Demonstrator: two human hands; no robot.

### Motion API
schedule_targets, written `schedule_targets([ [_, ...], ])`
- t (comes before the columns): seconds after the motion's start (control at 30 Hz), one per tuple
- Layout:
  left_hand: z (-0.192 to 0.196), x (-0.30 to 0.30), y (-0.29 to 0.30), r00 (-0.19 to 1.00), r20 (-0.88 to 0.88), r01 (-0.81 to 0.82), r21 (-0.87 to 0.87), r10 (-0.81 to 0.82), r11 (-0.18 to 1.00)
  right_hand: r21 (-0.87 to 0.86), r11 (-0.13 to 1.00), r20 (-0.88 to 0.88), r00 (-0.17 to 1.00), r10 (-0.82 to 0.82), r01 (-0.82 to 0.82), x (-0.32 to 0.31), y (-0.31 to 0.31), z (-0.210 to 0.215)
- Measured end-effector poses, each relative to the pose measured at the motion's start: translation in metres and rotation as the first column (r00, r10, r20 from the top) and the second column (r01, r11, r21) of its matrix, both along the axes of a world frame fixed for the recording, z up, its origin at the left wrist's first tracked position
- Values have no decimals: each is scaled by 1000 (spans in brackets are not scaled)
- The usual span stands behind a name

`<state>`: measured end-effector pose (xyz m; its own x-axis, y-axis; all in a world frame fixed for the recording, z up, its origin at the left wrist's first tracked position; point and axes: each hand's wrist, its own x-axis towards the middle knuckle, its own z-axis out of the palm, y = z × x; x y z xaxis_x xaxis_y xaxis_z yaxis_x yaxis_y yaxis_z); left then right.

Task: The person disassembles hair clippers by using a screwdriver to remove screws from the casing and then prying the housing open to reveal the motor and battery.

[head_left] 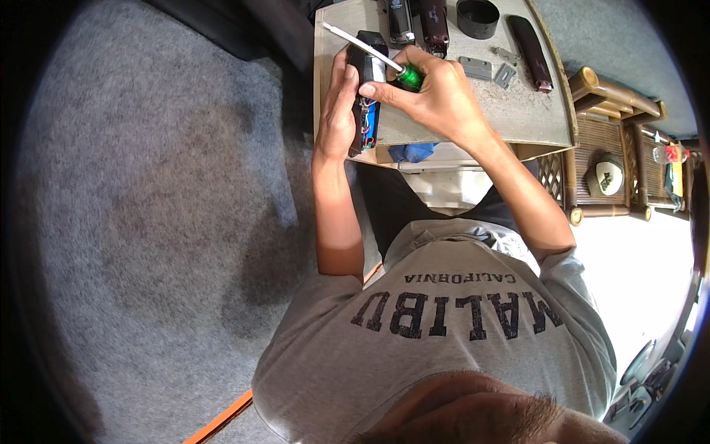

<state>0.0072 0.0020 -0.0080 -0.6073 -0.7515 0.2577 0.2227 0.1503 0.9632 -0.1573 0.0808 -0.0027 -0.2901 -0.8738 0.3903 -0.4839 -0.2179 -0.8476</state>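
Right now the left hand (336, 111) is wrapped closed around the side of a dark, opened handheld device (365, 92), propping it on edge over the near part of a small wooden table (532, 122), with coloured wiring showing in its lower end, just below the fingers. The right hand (436, 92) is curled shut on the green handle of a screwdriver (373, 55), whose pale shaft runs up and to the left across the top of the device, away from the right hand; I cannot tell whether the tip is seated in anything. The main risk, as I judge it, is a slip: if the tip jumps out of its seat, the shaft could skid toward the left thumb or gouge the exposed wiring. The device rests on a narrow edge, so pressure from the right hand could twist it out of the left grip. Beyond the right hand lie loose metal blade pieces (475, 68), two dark casings (418, 22) and a black ring (477, 16); a sudden jerk could knock them off the table.
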Motion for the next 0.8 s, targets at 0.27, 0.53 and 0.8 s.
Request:
schedule_targets([
  [0.27, -11, 2, -10, 997, 19, 75, -71, -74, 995, 53, 991, 104, 988, 115, -121, -3, 3, -2],
  [0.53, 4, -5, -1, 998, 37, -50, -140, 56, 989, 82, 992, 98, 991, 89, -97, -3, 4, -1],
  [0.8, -5, -2, 0, 993, -57, -103, 41, 105, 994, 55, 996, 61, 996, 62, -65, 3, 10, 3],
])
